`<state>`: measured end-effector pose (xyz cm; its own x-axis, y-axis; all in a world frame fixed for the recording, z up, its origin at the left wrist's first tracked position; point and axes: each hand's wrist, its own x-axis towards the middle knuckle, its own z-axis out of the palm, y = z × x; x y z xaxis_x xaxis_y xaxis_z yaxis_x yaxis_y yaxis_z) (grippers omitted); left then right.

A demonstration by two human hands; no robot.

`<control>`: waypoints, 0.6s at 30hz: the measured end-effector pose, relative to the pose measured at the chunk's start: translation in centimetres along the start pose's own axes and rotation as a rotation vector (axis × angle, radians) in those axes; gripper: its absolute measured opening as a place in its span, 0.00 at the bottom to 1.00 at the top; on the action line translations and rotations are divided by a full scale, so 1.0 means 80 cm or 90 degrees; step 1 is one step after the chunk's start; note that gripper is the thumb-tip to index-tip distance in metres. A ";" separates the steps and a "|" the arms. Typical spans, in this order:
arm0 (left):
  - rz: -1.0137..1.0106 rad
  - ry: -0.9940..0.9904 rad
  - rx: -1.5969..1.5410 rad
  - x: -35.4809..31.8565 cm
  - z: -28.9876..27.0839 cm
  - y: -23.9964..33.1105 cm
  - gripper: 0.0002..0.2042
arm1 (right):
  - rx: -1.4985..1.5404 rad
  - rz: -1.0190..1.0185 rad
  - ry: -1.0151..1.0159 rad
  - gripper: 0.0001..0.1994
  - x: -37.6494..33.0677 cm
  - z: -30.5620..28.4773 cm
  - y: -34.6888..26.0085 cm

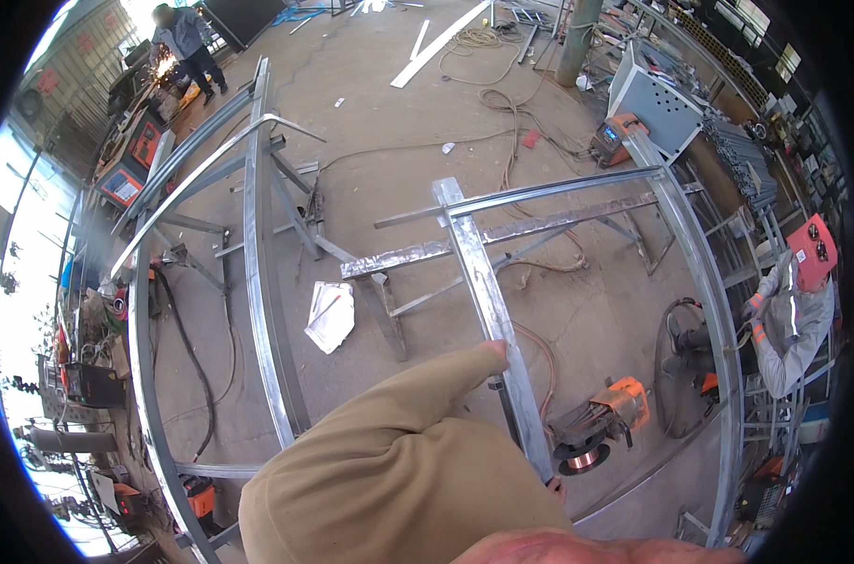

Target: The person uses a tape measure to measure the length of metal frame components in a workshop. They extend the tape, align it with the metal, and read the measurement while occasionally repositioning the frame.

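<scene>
My left arm, in a tan sleeve, reaches across to a galvanised steel beam (484, 284) in the middle. My left hand (496, 350) touches the beam's edge; its fingers are hidden. Just below the cuff, a narrow dark piece (511, 414) runs along the beam's left side. Only a small part of my right hand (558, 489) shows beside the beam's near end. Its fingers look curled, but what they hold is hidden. The beam crosses a horizontal rail (558, 191) near its far end.
Welded steel frames lie left (258, 263) and right (695, 254). An orange wire feeder with a copper spool (585, 459) stands right of my beam. A co-worker in a red welding mask (793, 320) sits far right; another person (187, 47) works amid sparks. Hoses (511, 122) trail across the floor.
</scene>
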<state>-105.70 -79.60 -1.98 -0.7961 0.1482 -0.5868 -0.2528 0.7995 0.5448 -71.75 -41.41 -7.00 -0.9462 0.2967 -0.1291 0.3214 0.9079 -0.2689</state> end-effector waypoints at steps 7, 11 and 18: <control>-0.014 -0.026 -0.001 0.005 0.001 -0.004 0.26 | 0.122 0.222 0.001 0.21 0.010 -0.006 -0.019; -0.011 -0.024 -0.001 -0.001 -0.005 -0.001 0.26 | 0.146 0.255 0.003 0.24 0.013 -0.011 -0.027; -0.014 -0.016 0.002 -0.007 -0.009 0.003 0.26 | 0.142 0.255 -0.011 0.25 0.011 -0.021 -0.036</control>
<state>-105.71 -79.86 -1.09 -0.7761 0.1460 -0.6134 -0.2680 0.8042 0.5305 -73.59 -43.30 -4.75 -0.7451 0.6051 -0.2806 0.6643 0.6357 -0.3932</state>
